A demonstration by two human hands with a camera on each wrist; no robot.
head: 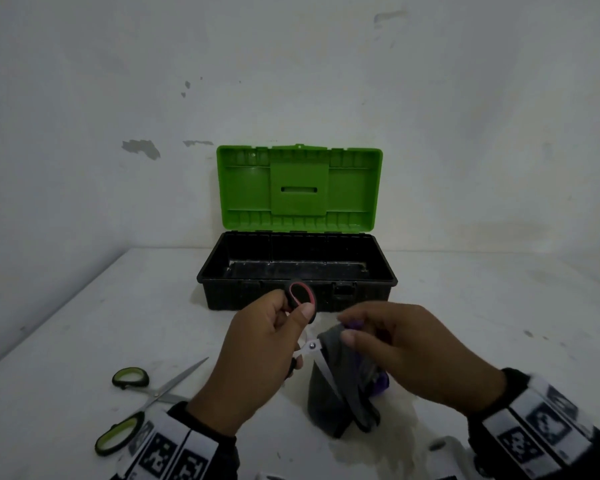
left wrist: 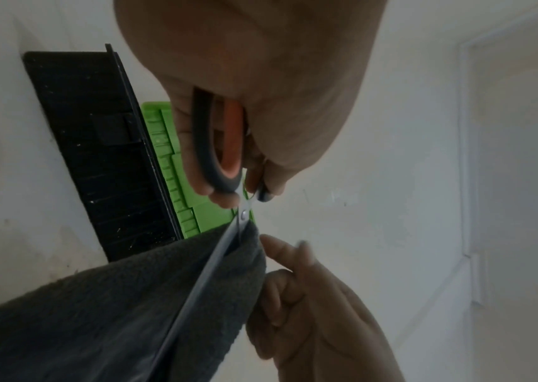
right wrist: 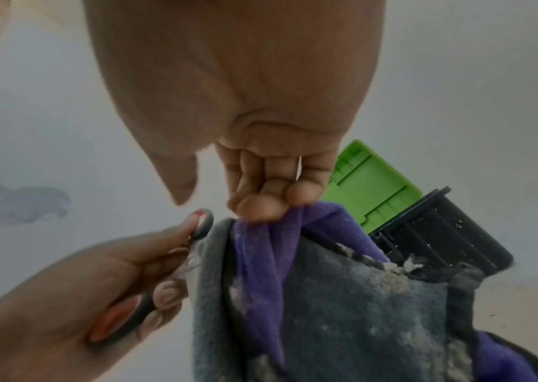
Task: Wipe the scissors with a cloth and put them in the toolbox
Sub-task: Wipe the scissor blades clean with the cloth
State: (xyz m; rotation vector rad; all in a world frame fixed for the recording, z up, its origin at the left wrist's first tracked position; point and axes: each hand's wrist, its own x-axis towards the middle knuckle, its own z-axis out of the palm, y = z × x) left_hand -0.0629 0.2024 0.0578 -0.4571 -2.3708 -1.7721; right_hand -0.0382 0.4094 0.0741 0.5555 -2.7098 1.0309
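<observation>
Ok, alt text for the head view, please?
Left hand grips red-handled scissors while right hand holds a grey cloth around the blades. Behind stands an open toolbox; green-handled scissors lie left.

The scissors, black-handled with orange-red inner loops, are sitting in the left hand, blades angling down and disappearing into the cloth. The cloth, dark grey with purple folds (whitish smears are showing on it in the right wrist view), is hanging bunched from the right hand and wrapping the blades. The toolbox, a black tub with its green lid standing upright, is sitting open on the white table just behind.
</observation>
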